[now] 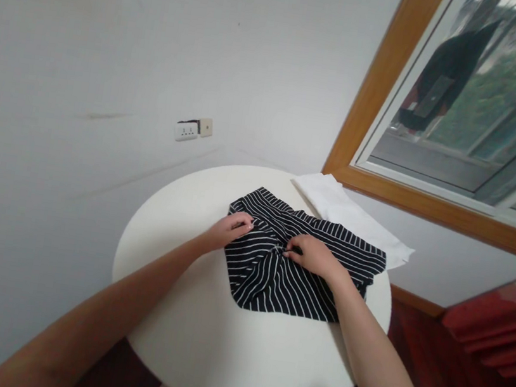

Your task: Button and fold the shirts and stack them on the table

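Observation:
A black garment with white stripes (301, 296) lies spread on the round white table (180, 336), its fabric gathered into a twist near the middle. My left hand (230, 228) is at the garment's left edge, fingers curled together on the cloth. At the gathered twist, my right hand (308, 252) pinches a bit of the fabric between thumb and fingers. The garment's kind does not show clearly, and my right forearm covers part of its right side.
White folded cloth (355, 214) lies at the table's back right, partly under the garment and over the edge. Behind the table is a white wall with a socket (187, 131). A wood-framed window (374, 82) stands at right, above red fabric (503, 324).

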A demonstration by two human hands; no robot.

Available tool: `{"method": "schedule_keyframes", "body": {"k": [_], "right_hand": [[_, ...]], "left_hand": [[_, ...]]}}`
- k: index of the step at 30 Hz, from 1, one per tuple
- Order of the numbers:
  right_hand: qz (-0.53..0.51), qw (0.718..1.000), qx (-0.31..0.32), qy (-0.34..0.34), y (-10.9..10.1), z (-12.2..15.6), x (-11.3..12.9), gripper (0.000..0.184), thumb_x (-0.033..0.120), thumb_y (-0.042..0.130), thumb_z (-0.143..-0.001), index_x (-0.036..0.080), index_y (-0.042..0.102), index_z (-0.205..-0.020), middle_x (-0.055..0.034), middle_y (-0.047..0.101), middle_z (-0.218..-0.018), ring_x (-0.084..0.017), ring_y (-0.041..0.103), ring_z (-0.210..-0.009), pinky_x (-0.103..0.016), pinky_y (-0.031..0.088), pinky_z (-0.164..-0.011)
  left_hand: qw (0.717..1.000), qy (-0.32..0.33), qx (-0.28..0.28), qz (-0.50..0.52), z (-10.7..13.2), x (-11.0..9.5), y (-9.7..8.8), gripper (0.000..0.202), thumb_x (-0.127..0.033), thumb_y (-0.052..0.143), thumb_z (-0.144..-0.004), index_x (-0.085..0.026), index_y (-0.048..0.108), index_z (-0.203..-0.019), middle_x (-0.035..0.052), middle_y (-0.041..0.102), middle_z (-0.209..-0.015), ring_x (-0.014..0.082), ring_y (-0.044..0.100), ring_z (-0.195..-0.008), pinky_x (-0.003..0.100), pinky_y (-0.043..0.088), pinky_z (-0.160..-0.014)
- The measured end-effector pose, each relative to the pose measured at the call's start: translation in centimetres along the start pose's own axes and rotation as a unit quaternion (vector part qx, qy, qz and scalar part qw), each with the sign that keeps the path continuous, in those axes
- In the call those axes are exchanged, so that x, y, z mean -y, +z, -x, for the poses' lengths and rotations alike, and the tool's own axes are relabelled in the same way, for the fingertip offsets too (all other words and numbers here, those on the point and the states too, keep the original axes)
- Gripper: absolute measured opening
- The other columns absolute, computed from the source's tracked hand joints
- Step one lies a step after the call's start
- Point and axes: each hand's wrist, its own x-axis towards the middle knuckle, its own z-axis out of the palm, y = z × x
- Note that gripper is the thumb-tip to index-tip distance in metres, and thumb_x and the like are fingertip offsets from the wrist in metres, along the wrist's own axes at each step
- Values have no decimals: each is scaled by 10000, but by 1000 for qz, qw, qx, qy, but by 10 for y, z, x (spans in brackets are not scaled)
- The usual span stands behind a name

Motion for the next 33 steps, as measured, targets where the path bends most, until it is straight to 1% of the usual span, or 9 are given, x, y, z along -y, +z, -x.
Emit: {"method": "schedule_keyframes", "body": {"k": [3, 6, 9, 11, 14, 17, 20, 23, 33], "right_hand": [[2, 1000, 23, 2, -8, 7, -10, 362, 404, 645, -818, 238, 639, -1140, -80, 638, -1137, -233, 579, -1044, -348, 426, -877], [44, 997, 25, 64, -9, 8, -19, 571, 388, 747, -716, 202, 600, -1236, -133, 605, -1194, -283, 552, -1090, -385, 422, -887], [6, 996, 60, 60, -16, 9, -19, 409, 328, 737, -724, 187, 680, -1103, -96, 670, -1047, -240, 603, -941, -337, 447, -808], [-60, 992, 112, -4, -25, 13, -12, 230, 335, 673, -786, 194, 724, -960, -34, 693, -862, -179, 606, -776, -284, 446, -706], [-178, 937, 261, -147, -37, 20, 2, 264, 434, 636, -817, 195, 737, -863, 19, 673, -728, -119, 574, -663, -231, 422, -625], [-286, 871, 358, -176, -39, 23, 8, 355, 488, 615, -821, 202, 716, -1005, -6, 706, -853, -112, 616, -723, -218, 449, -643], [-292, 922, 234, -96, -28, 16, 0, 369, 458, 559, -867, 209, 667, -1118, -38, 704, -926, -136, 637, -782, -267, 487, -707], [-142, 983, 94, -67, -16, 8, -11, 452, 393, 714, -753, 215, 648, -1162, -67, 657, -1051, -200, 598, -962, -352, 462, -867], [80, 996, 41, 24, -6, 8, -12, 484, 290, 705, -723, 225, 627, -1196, -118, 555, -1218, -313, 481, -1138, -459, 386, -935]], "left_hand": [[986, -78, 41, 142, 5, -1, -21, 396, -532, 417, -878, -170, 575, -845, 65, 637, -916, 193, 581, -864, 317, 499, -768], [941, -137, 195, 239, 12, 4, -40, 403, -568, 524, -808, -172, 592, -835, 43, 637, -758, 151, 571, -655, 259, 483, -575], [893, -187, 326, 250, 12, 7, -44, 379, -528, 582, -788, -174, 620, -915, 44, 670, -729, 140, 586, -579, 248, 477, -518], [915, -183, 276, 231, 7, 7, -36, 375, -492, 540, -832, -171, 609, -1014, 63, 699, -798, 146, 621, -612, 274, 511, -567], [980, -97, 89, 149, -3, 5, -16, 344, -421, 492, -872, -166, 594, -1080, 90, 700, -967, 169, 656, -823, 346, 535, -754], [997, 44, 62, 0, -8, 7, 3, 312, -328, 516, -861, -197, 618, -1124, 97, 626, -1219, 207, 550, -1155, 435, 418, -1005], [979, 133, 118, -98, -6, 15, 17, 407, -268, 521, -850, -237, 565, -1253, 84, 509, -1386, 214, 429, -1298, 450, 306, -1101], [970, 130, 147, -147, -4, 23, 25, 439, -285, 474, -886, -233, 508, -1320, 83, 465, -1428, 203, 404, -1323, 419, 293, -1110], [970, 52, 97, -215, -9, 3, 24, 301, -373, 359, -939, -183, 587, -989, 59, 644, -941, 206, 588, -944, 408, 371, -1003]]}}
